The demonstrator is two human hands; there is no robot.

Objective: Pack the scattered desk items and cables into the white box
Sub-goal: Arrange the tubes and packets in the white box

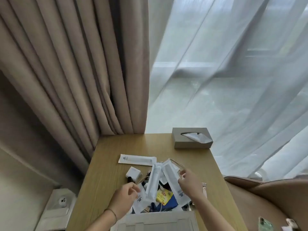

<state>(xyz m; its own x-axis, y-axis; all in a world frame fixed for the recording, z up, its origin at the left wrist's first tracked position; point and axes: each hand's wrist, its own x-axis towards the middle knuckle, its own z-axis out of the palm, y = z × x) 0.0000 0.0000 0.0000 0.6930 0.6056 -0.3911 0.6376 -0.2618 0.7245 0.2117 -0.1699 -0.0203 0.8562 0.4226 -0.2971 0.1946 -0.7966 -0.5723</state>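
Left hand point(124, 195) and right hand point(186, 181) each pinch a sachet point(154, 182); loose grip risks dropping beside box point(156, 220)

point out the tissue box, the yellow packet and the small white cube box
tissue box point(186, 142): head view, front side wall
yellow packet point(164, 196): head view, middle of its face
small white cube box point(133, 174): head view, top face

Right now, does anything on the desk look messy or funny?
Yes. Long white packets stick up crookedly out of the overfull white box, and a white cable dangles over its right side. One flat white packet lies alone on the desk.
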